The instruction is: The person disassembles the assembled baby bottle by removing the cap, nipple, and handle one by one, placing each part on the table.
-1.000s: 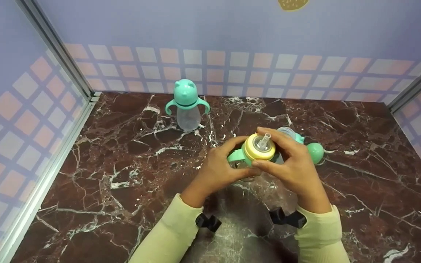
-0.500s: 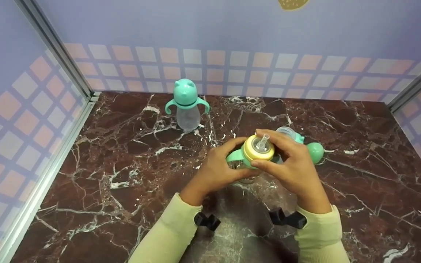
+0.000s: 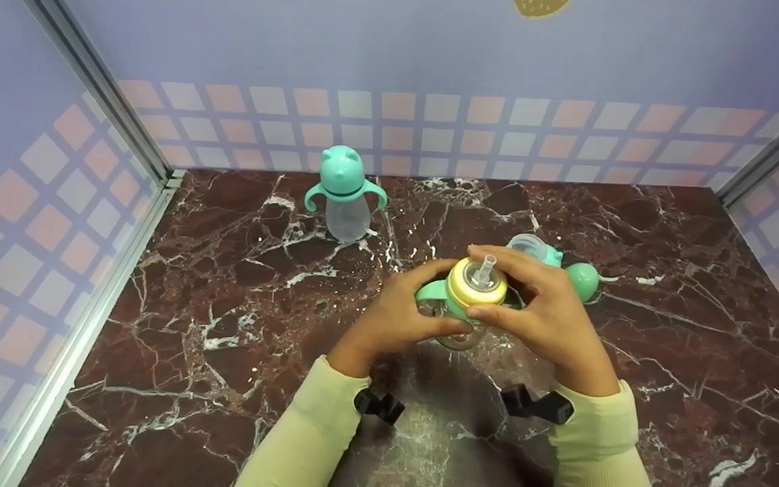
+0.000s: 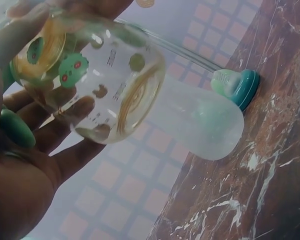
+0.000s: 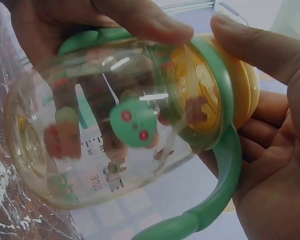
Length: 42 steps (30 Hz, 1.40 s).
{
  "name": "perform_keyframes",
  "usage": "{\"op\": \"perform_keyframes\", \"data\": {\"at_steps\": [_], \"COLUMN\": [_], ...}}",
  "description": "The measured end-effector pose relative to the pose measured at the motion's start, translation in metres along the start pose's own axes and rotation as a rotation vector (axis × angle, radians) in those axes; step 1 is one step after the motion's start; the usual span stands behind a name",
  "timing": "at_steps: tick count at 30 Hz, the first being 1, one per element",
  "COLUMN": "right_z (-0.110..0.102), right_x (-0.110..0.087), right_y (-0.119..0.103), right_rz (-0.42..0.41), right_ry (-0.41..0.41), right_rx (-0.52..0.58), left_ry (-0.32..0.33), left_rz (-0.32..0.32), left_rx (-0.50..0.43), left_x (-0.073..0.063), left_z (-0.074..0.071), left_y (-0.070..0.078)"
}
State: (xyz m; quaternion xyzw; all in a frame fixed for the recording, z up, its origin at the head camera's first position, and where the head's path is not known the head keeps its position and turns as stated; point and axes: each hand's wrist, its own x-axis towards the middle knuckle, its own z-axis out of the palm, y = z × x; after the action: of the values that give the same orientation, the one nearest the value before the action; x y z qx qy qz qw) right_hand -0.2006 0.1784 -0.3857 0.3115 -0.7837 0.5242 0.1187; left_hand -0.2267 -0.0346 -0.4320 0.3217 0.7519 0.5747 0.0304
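A clear baby bottle (image 5: 85, 120) with printed fruit faces, green handles (image 5: 217, 175) and a yellow collar (image 3: 474, 284) is held between both hands. From the collar a transparent spout (image 3: 486, 269) points upward. My left hand (image 3: 396, 311) grips the clear body, its fingers seen through the wall in the left wrist view. My right hand (image 3: 545, 297) holds the collar, thumb on the near side and fingers on the far side. The right handle is mostly hidden by the right hand in the head view.
Farther back on the left stands a frosted bottle with a turquoise cap and handles (image 3: 343, 182). Behind the right hand are a see-through round rim (image 3: 528, 246), a turquoise piece (image 3: 553, 257) and a rounded green piece (image 3: 583, 281). Walls border the marble tabletop (image 3: 227, 399).
Both hands have come slightly toward the person with the bottle. Its yellow collar sits a little lower in the head view. The other things stay in place.
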Motion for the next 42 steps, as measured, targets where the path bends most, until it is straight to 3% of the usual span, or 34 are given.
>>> {"op": "perform_keyframes", "data": {"at_steps": [9, 19, 27, 34, 42], "right_z": [-0.0038, -0.0057, -0.0069, -0.0081, -0.0050], "right_x": [-0.0014, -0.0004, -0.0012, -0.0011, 0.0005], "right_y": [-0.0027, -0.0022, 0.0006, 0.0002, 0.0009], "right_rz": [-0.054, -0.135, -0.121, -0.066, 0.021], "right_ry": [-0.112, -0.169, -0.181, -0.140, 0.005], "right_rx": [0.097, 0.143, 0.138, 0.126, 0.023], "left_ry": [-0.125, -0.172, -0.167, -0.117, 0.083], "left_rz": [0.093, 0.085, 0.083, 0.076, 0.034], "left_rx": [-0.099, -0.152, -0.146, -0.131, -0.025], "left_x": [-0.0007, -0.0017, -0.0016, -0.0002, 0.0008], "left_z": [-0.0074, -0.0085, -0.0078, -0.0072, -0.0019], "left_y": [-0.0015, -0.0024, -0.0036, -0.0020, 0.0025]}}
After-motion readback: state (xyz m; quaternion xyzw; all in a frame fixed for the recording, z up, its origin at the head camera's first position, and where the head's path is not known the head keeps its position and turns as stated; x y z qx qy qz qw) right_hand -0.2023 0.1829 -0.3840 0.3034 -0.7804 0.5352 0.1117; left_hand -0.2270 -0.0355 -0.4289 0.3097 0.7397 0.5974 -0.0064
